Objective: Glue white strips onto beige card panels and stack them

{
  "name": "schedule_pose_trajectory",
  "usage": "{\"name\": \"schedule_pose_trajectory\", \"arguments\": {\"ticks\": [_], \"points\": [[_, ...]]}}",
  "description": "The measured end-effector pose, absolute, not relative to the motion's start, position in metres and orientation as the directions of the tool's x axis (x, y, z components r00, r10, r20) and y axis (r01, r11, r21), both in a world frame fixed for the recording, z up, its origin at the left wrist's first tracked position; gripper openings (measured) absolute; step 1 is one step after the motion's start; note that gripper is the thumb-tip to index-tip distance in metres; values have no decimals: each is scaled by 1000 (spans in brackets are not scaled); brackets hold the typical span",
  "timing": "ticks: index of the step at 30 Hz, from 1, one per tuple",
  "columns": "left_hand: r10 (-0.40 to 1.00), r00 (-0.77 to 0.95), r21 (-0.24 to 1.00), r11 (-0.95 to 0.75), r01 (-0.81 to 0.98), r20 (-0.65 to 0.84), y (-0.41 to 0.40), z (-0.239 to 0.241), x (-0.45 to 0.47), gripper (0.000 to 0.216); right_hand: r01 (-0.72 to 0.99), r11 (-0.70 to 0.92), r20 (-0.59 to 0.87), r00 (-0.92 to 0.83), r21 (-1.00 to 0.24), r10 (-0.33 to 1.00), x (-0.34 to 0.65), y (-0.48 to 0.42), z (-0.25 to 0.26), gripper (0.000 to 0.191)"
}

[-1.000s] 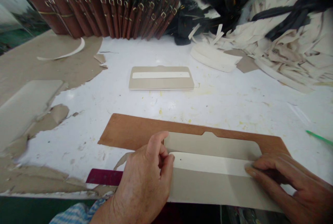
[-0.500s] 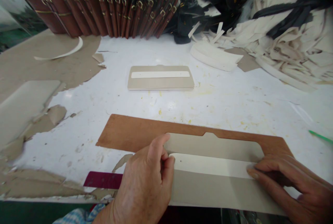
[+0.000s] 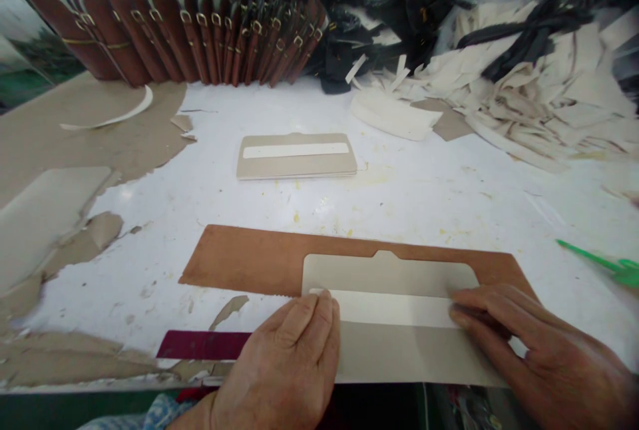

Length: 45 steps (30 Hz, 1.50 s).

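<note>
A beige panel (image 3: 399, 353) with a small raised tab on its far edge lies near the table's front edge, partly over a brown leather-like sheet (image 3: 244, 253). A white strip (image 3: 394, 308) runs lengthwise across the panel. My left hand (image 3: 289, 357) has its fingers pressed together on the strip's left end; its thumb is hidden. At the right end, my right hand (image 3: 524, 330) pinches the strip between thumb and forefinger. Beside my left hand lies a dark magenta bar (image 3: 204, 345), its right end covered.
Farther back lies a similar beige panel (image 3: 294, 165) with a white strip. Brown bags with buckled straps (image 3: 214, 34) line the back left. Cream scraps (image 3: 544, 90) heap at the back right. A green tool (image 3: 594, 257) lies at right, and torn beige sheeting (image 3: 130, 117) at left.
My left fingers have gone from pinching the strip's left end to pressing down on it. My right hand stays at the right end. The view has tilted up slightly.
</note>
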State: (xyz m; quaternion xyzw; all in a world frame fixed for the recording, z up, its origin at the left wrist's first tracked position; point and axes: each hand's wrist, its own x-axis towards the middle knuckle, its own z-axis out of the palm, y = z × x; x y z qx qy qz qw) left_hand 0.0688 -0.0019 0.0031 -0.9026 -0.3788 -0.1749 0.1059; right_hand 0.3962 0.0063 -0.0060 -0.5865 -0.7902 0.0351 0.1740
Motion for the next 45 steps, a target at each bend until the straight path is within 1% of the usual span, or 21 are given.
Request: {"name": "schedule_pose_trajectory", "arguments": {"ticks": [2, 4, 6, 8, 10, 11, 14, 17, 20, 22, 23, 25, 28, 30, 32, 34, 36, 38, 40, 42, 45], "points": [[620, 679, -110, -702, 704, 393, -6, -1, 66, 43, 877, 456, 232, -417, -153, 879, 392, 6, -1, 24], [626, 701, -127, -708, 694, 341, -8, -1, 66, 45, 844, 534, 212, -516, -36, 830, 385, 5, 6, 36], [647, 714, -124, -712, 691, 268, -7, 2, 68, 47, 825, 559, 199, -565, 91, 801, 376, 1, 12, 45], [660, 720, -123, -713, 690, 213, -7, 6, 71, 52, 791, 573, 198, -610, 215, 767, 368, -3, 14, 51], [662, 723, -121, -715, 688, 199, -8, 7, 73, 58, 765, 576, 193, -636, 288, 747, 365, -7, 12, 56], [661, 721, -121, -714, 690, 210, -8, 7, 74, 58, 761, 576, 181, -637, 297, 749, 365, -9, 10, 60], [650, 706, -121, -705, 698, 282, -7, 8, 75, 55, 781, 562, 160, -613, 272, 774, 368, -12, 4, 64], [657, 691, -92, -701, 707, 301, -3, 11, 73, 55, 788, 577, 223, -615, 215, 757, 372, -13, 4, 56], [660, 693, -88, -702, 706, 290, -2, 16, 68, 55, 834, 545, 321, -541, 86, 778, 375, -15, 6, 48], [643, 702, -121, -705, 698, 305, -2, 16, 63, 56, 868, 496, 338, -467, 1, 817, 376, -17, 7, 45], [635, 707, -136, -706, 695, 313, -3, 15, 62, 56, 876, 482, 334, -449, -18, 829, 376, -18, 7, 45], [630, 714, -149, -709, 689, 305, -4, 12, 60, 56, 871, 491, 321, -465, 1, 825, 373, -18, 8, 44], [618, 721, -133, -723, 678, 313, -3, 8, 60, 47, 829, 550, 320, -550, 99, 772, 366, -17, 10, 44], [623, 707, -107, -720, 686, 336, -2, 6, 62, 45, 823, 558, 319, -559, 105, 765, 363, -15, 11, 42], [638, 685, -81, -708, 701, 353, 0, 6, 64, 44, 852, 524, 332, -499, 16, 801, 363, -14, 11, 40], [656, 666, -46, -699, 713, 355, 1, 7, 64, 39, 865, 483, 347, -416, -132, 840, 368, -14, 11, 39], [689, 627, 19, -678, 734, 364, 1, 8, 61, 34, 861, 428, 346, -326, -276, 880, 376, -14, 10, 36], [729, 560, 101, -640, 762, 394, -2, 10, 56, 33, 861, 356, 362, -221, -364, 906, 385, -17, 9, 32], [773, 470, 168, -578, 799, 425, -7, 10, 49, 36, 879, 268, 407, -95, -394, 909, 391, -22, 5, 30], [806, 394, 201, -517, 832, 442, -14, 8, 40, 36, 903, 201, 441, -15, -378, 897, 394, -30, -1, 30], [822, 366, 186, -480, 857, 436, -26, 7, 32, 34, 928, 192, 420, -43, -320, 907, 391, -42, -15, 31]]}}
